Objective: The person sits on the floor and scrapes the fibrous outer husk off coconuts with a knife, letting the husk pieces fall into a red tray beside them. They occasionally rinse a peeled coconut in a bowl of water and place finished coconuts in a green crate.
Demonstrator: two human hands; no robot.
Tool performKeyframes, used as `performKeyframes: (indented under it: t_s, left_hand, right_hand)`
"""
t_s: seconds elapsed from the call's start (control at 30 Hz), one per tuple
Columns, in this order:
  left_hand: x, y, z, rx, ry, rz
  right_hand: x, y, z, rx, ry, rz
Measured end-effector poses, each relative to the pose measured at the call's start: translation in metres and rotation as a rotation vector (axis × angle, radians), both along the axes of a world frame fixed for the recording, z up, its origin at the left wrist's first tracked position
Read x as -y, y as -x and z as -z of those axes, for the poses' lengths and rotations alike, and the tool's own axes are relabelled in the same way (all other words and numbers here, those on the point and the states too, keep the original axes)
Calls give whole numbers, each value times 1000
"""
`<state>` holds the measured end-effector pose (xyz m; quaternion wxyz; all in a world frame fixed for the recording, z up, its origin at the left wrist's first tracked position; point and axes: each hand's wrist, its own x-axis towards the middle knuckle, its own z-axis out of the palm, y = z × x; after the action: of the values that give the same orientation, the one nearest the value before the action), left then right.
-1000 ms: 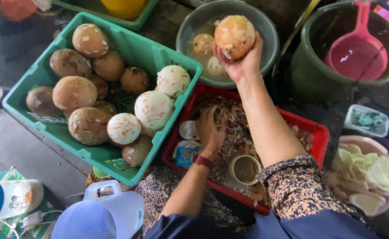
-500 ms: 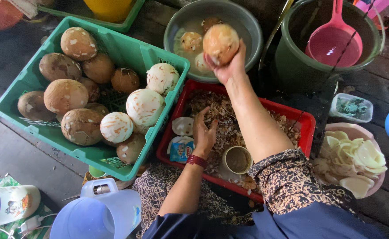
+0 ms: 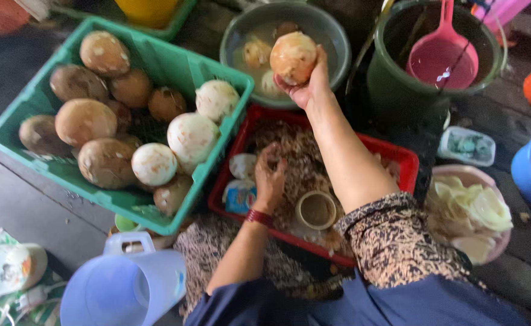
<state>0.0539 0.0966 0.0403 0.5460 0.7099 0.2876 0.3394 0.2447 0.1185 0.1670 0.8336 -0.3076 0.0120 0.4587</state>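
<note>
My right hand [image 3: 311, 86] holds a round peeled coconut [image 3: 292, 57] over a grey basin [image 3: 337, 37] of cloudy water where a few other peeled coconuts float. My left hand [image 3: 270, 178], with a red band at the wrist, reaches down into a red tray [image 3: 399, 158] of brown husk scraps, fingers curled among the scraps; whether it grips anything I cannot tell. A small round cup [image 3: 316, 209] lies in the tray beside that hand.
A green crate [image 3: 175, 63] at left holds several brown and white coconuts. A dark green bucket [image 3: 398, 90] with a pink ladle [image 3: 443, 57] stands at the back right. A pink bowl of white coconut flesh [image 3: 473, 211] is at right. A pale blue jug [image 3: 124, 287] stands near me.
My right hand has carried the coconut a little lower and nearer the grey basin. My left hand stays in the red tray.
</note>
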Motion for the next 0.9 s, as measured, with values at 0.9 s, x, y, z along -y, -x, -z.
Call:
performKeyframes:
  t_s: [0.9]
  left_hand:
    - [80,63,7,-283,-328,368]
  right_hand:
    - [254,98,111,1507,1390,-370]
